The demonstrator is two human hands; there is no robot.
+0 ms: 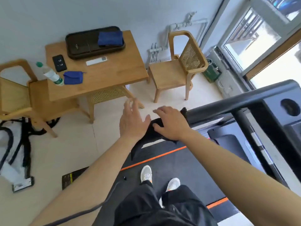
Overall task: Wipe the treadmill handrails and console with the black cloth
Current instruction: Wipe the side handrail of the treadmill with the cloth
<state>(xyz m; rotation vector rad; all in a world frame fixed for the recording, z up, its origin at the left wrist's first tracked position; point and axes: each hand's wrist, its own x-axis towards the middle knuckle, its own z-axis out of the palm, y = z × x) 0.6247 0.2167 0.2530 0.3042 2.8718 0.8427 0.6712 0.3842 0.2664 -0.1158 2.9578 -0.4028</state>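
The black cloth [146, 137] is draped over the near end of the treadmill's left handrail [228, 105], one corner hanging down toward the belt. My right hand [171, 123] lies on top of the cloth and grips it around the rail's end. Just left of the cloth, my left hand [132, 121] hovers with fingers spread and nothing in it, its thumb close to the fabric. The grey console [286, 115] sits at the far right, where the handrail bends across.
I stand on the treadmill belt [187, 163] with orange stripes. A wooden table [104, 75] with a black tray, blue cloths, a bottle and a remote stands ahead left, flanked by two wooden chairs [177, 70]. Black cables and a bag lie on the floor at left.
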